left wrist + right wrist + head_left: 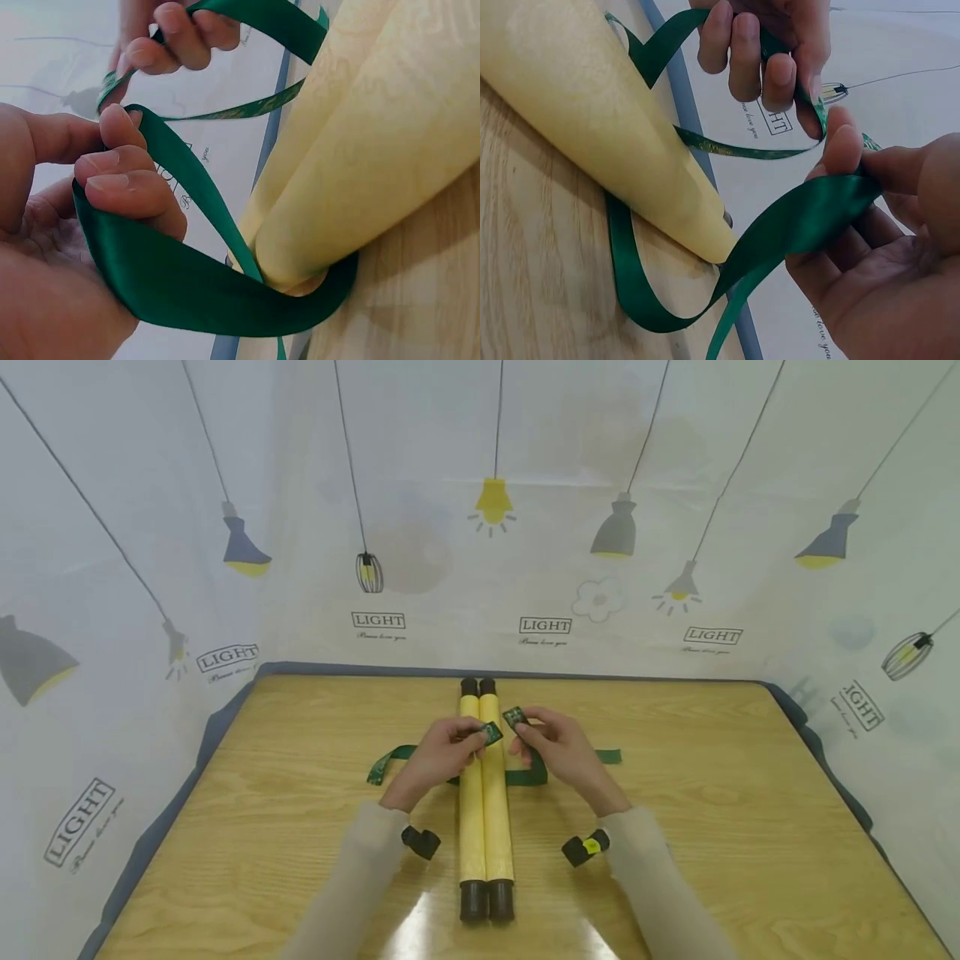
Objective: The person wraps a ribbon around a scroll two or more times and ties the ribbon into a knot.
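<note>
Two yellow scrolls point(483, 827) with dark end caps lie side by side on the table, pointing away from me. A green ribbon point(527, 777) with a printed pattern on one face passes underneath them. My left hand point(438, 753), above the scrolls, pinches one stretch of the ribbon between thumb and fingers. Just to its right, my right hand point(564, 756) pinches another stretch the same way. In the left wrist view the ribbon point(202, 292) loops from under the yellow roll up to the fingers. The right wrist view shows a similar loop of ribbon point(641, 289).
The wooden table point(750, 843) has a printed white sheet point(450, 610) standing behind it and at both sides. One ribbon tail point(382, 764) lies to the left, another point(609, 757) to the right. Black bands point(423, 843) are at both wrists.
</note>
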`<state>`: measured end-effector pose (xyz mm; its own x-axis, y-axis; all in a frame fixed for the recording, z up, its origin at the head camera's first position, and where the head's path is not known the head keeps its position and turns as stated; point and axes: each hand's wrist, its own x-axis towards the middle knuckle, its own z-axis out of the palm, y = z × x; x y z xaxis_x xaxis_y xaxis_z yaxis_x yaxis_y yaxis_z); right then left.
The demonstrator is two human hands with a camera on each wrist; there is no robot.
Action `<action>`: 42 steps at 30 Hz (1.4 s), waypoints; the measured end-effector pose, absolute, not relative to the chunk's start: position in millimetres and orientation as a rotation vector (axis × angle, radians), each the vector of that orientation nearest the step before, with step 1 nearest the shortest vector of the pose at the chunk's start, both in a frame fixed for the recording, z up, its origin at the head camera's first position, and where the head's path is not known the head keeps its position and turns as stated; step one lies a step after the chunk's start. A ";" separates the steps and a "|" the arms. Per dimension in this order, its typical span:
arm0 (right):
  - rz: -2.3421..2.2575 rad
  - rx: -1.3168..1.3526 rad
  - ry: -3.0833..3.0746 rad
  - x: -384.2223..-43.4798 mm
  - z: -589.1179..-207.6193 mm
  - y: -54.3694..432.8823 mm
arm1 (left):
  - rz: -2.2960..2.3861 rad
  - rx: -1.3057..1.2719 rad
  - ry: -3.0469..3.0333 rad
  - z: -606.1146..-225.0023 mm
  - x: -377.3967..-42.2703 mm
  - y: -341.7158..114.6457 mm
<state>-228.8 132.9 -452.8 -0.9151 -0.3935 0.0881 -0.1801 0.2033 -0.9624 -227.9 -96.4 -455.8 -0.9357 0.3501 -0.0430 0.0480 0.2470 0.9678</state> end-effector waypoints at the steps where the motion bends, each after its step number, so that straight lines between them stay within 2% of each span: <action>1: -1.786 -0.566 2.289 -228.8 -452.1 131.1 | 1.738 0.381 2.274 -456.2 -227.5 -96.0; 16: -1.517 -0.702 2.229 -222.8 -449.7 120.3 | 1.704 0.543 2.279 -455.8 -221.7 -95.3; 34: -1.402 -0.810 2.475 -219.7 -447.6 123.7 | 1.788 0.318 2.543 -456.5 -218.6 -92.9; 42: -1.404 -0.833 2.504 -220.7 -447.2 124.9 | 1.531 0.531 2.713 -455.0 -221.5 -97.1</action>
